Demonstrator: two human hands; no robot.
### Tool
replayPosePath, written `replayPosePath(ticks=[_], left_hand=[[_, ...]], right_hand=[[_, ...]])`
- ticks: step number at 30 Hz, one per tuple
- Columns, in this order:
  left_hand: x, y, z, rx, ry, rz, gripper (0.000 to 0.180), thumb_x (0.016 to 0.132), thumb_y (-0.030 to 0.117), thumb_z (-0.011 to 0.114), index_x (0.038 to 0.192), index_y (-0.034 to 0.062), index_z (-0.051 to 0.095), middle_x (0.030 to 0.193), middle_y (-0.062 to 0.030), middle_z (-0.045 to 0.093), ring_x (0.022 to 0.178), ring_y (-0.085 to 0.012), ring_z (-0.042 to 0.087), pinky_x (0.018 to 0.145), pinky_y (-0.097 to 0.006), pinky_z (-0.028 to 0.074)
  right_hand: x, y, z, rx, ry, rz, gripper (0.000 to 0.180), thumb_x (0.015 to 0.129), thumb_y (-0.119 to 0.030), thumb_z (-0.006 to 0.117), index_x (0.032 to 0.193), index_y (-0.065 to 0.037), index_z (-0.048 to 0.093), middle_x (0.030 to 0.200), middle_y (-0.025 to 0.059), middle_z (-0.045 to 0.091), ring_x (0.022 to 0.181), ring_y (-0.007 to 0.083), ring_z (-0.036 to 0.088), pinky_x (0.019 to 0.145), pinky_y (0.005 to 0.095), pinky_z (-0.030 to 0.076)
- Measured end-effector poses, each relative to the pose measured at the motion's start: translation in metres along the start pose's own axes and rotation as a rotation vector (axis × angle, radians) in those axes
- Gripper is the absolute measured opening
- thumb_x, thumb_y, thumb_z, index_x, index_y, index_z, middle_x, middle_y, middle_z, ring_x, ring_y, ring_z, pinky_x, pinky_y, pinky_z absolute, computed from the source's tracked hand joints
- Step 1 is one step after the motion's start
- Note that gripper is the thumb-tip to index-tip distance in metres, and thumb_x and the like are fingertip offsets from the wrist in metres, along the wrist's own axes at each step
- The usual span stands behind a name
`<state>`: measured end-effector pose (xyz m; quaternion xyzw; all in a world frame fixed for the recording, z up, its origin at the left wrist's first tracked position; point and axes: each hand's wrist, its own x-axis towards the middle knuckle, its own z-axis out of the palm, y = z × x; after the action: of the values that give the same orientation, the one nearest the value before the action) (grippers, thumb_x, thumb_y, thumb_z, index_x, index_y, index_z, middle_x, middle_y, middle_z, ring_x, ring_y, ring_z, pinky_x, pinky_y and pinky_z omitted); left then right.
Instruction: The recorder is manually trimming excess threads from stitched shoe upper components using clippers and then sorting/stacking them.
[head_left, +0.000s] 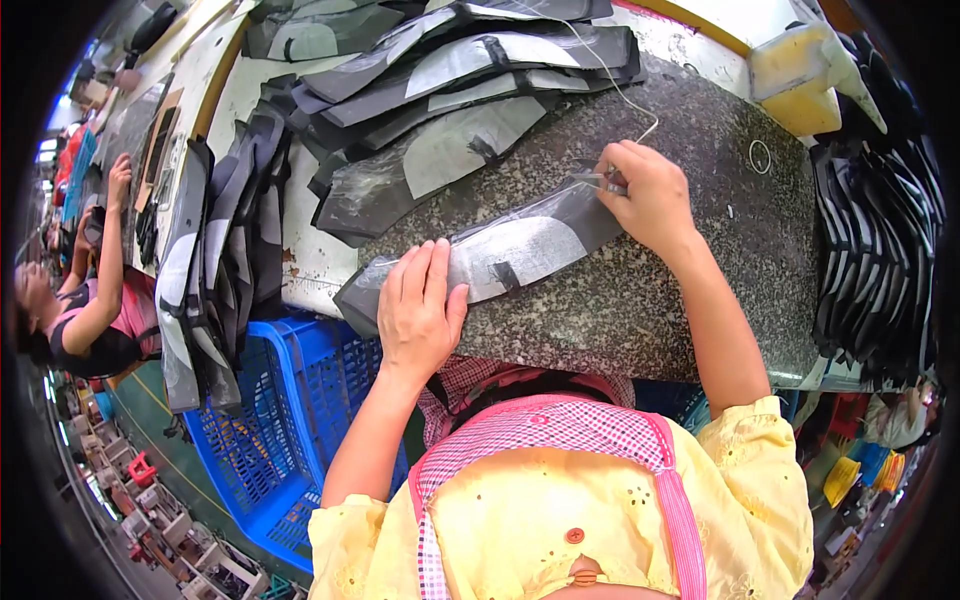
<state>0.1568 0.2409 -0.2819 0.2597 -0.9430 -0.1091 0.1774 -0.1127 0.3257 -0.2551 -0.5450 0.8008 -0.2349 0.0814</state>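
Observation:
A curved dark grey panel [527,247] with a pale silvery patch and a short black strip lies slantwise on the speckled stone slab [620,310]. My left hand [418,303] rests flat over the panel's left part, fingers stretched out and pressing on it. At the panel's right end, my right hand [648,195] is closed round a small metal tool [588,177]; its tip reaches over the panel's upper corner. Fingers cover most of the tool, so its exact kind is hidden. A thin white cord [622,92] comes down from above and ends near my right hand.
Similar panels are piled behind the slab [470,70], hang over the left table edge [215,250], and stand stacked at right [868,260]. A yellowish block-shaped container [795,80] sits back right. A blue plastic crate [300,400] is below left. Another person [95,310] works farther left.

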Motion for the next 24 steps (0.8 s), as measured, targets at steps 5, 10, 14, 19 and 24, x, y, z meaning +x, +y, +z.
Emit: replayPosePath(ticks=[5, 10, 14, 19, 24], left_hand=[[0.011, 0.007, -0.010, 0.035, -0.048, -0.059, 0.046, 0.074, 0.014, 0.061, 0.116, -0.0005, 0.054, 0.110, -0.0146, 0.051, 0.101, -0.0318, 0.048, 0.087, -0.040, 0.042], [0.051, 0.021, -0.013, -0.127, 0.003, 0.033, 0.040, 0.074, 0.000, 0.056, 0.114, -0.0007, 0.054, 0.111, -0.0175, 0.051, 0.103, -0.0329, 0.047, 0.090, -0.040, 0.040], [0.076, 0.054, 0.024, -0.272, -0.054, 0.206, 0.042, 0.074, 0.007, 0.063, 0.112, -0.0056, 0.053, 0.107, -0.0172, 0.053, 0.096, -0.0317, 0.052, 0.085, -0.037, 0.044], [0.080, 0.055, 0.027, -0.263, -0.075, 0.181, 0.044, 0.073, 0.010, 0.064, 0.113, -0.0053, 0.053, 0.105, -0.0162, 0.052, 0.095, -0.0302, 0.051, 0.083, -0.037, 0.045], [0.085, 0.059, 0.026, -0.107, -0.081, 0.199, 0.047, 0.070, 0.017, 0.064, 0.110, -0.0050, 0.053, 0.095, -0.0103, 0.050, 0.088, -0.0244, 0.050, 0.072, -0.033, 0.046]], right_hand=[[0.002, 0.007, 0.005, 0.037, -0.085, 0.074, 0.017, 0.068, -0.017, 0.067, 0.078, -0.008, 0.056, 0.076, 0.0049, 0.056, 0.079, 0.0245, 0.058, 0.068, 0.0370, 0.047], [0.001, 0.011, 0.007, 0.017, -0.066, 0.044, 0.017, 0.069, -0.020, 0.068, 0.076, -0.009, 0.057, 0.075, 0.0042, 0.056, 0.079, 0.0241, 0.058, 0.069, 0.0361, 0.047], [0.003, 0.009, 0.006, 0.003, -0.069, 0.017, 0.017, 0.069, -0.021, 0.068, 0.076, -0.009, 0.057, 0.075, 0.0045, 0.056, 0.078, 0.0245, 0.058, 0.068, 0.0363, 0.047], [0.007, 0.012, 0.008, 0.092, -0.047, 0.009, 0.022, 0.069, -0.020, 0.070, 0.076, -0.006, 0.054, 0.071, 0.0073, 0.055, 0.069, 0.0264, 0.058, 0.062, 0.0358, 0.045], [0.016, 0.007, 0.008, 0.049, -0.083, 0.074, 0.020, 0.070, -0.020, 0.069, 0.078, -0.007, 0.055, 0.074, 0.0079, 0.058, 0.070, 0.0279, 0.060, 0.062, 0.0365, 0.047]])
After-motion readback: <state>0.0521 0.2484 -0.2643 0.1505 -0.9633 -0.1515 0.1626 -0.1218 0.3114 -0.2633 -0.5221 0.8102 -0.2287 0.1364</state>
